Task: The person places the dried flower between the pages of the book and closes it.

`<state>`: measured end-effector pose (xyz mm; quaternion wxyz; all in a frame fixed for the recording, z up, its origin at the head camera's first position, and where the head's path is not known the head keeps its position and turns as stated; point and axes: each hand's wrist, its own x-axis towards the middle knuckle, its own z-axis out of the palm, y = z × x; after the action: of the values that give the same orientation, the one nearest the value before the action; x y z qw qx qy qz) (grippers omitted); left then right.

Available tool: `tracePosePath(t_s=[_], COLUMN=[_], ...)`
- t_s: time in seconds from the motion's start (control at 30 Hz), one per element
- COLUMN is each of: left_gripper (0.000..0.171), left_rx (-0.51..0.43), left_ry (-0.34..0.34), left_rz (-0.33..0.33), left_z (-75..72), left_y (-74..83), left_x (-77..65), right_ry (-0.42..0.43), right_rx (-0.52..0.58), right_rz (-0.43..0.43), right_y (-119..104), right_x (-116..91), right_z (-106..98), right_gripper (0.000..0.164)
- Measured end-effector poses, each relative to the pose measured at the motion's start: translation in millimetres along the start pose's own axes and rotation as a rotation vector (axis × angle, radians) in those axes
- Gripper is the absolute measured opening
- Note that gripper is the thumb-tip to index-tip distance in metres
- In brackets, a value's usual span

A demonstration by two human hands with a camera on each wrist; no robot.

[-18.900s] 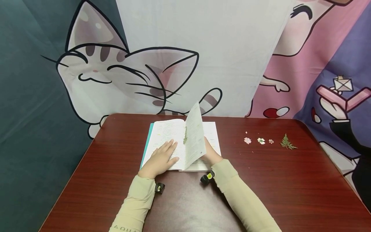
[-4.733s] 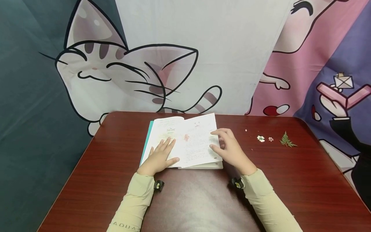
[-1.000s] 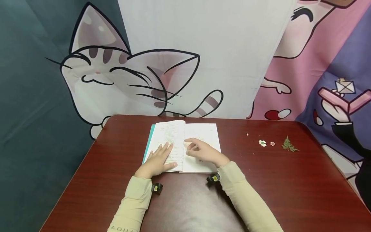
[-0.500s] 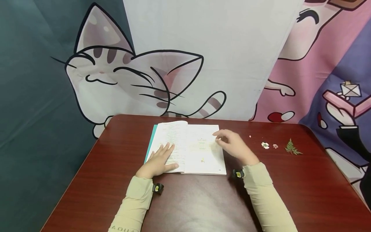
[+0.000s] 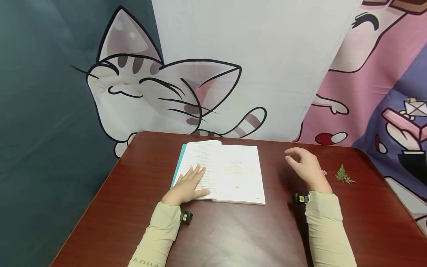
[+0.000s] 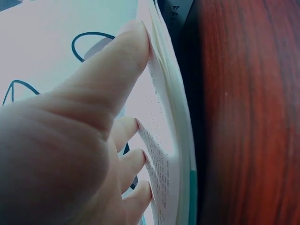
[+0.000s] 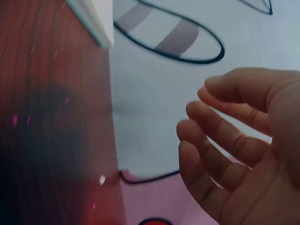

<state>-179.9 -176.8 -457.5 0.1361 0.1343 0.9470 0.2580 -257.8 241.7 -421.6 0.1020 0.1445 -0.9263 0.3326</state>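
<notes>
An open book (image 5: 241, 163) with a teal cover edge lies on the table. My left hand (image 5: 186, 185) rests flat on its left page, fingers spread; the left wrist view shows thumb and fingertips touching the paper. Right of the book, my right hand (image 5: 305, 167) hovers above the table with fingers loosely bent. Nothing shows between thumb and fingers (image 7: 201, 140) in the right wrist view. A small pink dried flower (image 5: 324, 172) peeks out beside this hand, which hides the white flower's place. Farther right lies a green pressed fern leaf (image 5: 343, 175).
The reddish-brown wooden table (image 5: 233, 233) carries it all. Tiny petal bits, one pale fragment (image 7: 102, 179) among them, lie scattered below the right hand. A cloth backdrop with a cartoon cat (image 5: 133, 107) hangs behind the far edge.
Since the oldest frame, pages were turned and the leftmost pink flower left the table; it later lay on a page. Lately my right hand moved from the book rightward; the left stayed.
</notes>
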Motion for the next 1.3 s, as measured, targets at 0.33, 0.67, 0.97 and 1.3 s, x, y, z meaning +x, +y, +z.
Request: tracePosePath(t_s=[0.33,0.67,0.97,1.3], left_gripper=[0.086,0.086,0.086,0.087], left_rx=[-0.002,0.003,0.009,0.013], left_ry=[-0.001,-0.003,0.006,0.017], left_rz=[0.002,0.001,-0.016,-0.010], left_z=[0.8,0.1,1.2,3.8], left_y=[2.7,1.2,0.7,-0.7], left_x=[4.8,6.0,3.1,4.0], right_ry=[0.106,0.145,0.084,0.044], right_rx=[-0.096,-0.081,-0.013,-0.056], right_rz=[0.237,0.502,0.540,0.538], right_y=[38,53,62,67], right_x=[-15,-24,-28,-27], right_z=[-24,-31,-27,-20], right_gripper=[0.030,0.035,0.031,0.030])
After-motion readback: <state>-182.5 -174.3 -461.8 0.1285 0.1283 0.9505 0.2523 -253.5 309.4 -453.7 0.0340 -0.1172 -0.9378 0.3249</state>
